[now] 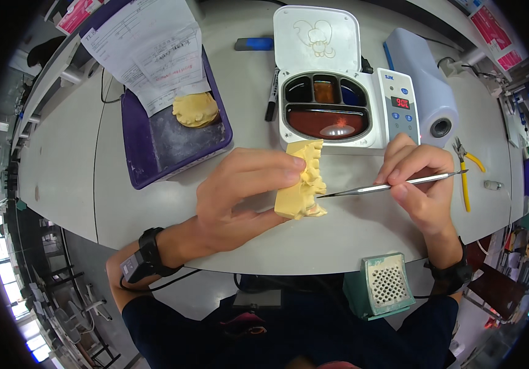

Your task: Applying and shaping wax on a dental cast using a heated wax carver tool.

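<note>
A pale yellow dental plaster model [298, 195] is gripped by my left hand [237, 194], fingers over its top and thumb beneath. Its row of teeth faces right. Between the fingertips of my right hand [423, 178] lies a slim metal wax carving tool [372, 189]. The tool's dark tip points left, at or very near the teeth; whether it touches I cannot tell. Just beyond both hands stands a white wax heater [286, 138] with its lid [317, 40] raised. Dark, amber, blue and reddish-brown wax fills its compartments, and a lit red display shows on its panel.
At the left, a purple tray [226, 132] holds papers [144, 58] and another yellow plaster model [195, 109]. A black marker [272, 95] and a blue-grey stick [254, 44] lie near the heater. Rightward are a grey-blue device [421, 80] and yellow-handled pliers [465, 184]. A green perforated box [382, 286] stands at the front edge.
</note>
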Motion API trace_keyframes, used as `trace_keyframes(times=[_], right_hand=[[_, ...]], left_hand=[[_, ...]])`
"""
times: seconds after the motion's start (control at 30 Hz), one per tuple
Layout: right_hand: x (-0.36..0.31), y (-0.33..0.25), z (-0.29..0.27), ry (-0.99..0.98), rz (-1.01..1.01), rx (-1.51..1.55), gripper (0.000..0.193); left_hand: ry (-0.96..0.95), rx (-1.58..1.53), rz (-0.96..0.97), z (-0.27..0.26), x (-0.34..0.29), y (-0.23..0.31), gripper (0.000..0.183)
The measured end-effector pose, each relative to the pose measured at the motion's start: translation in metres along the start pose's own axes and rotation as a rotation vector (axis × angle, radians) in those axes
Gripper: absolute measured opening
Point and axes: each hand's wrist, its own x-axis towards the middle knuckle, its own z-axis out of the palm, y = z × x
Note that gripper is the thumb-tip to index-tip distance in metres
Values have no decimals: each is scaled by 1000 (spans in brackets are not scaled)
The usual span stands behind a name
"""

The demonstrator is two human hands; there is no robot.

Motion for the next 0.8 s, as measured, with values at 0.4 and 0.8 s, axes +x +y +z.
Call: trace_keyframes(times=[0.4,0.8], right_hand=[[4,3,0,-60,-11,-89,15],[2,1,0,-82,2,-116,17]], left_hand=[[-34,-48,-40,-1,-3,-3,49],[-31,-45,-41,0,-4,-2,47]])
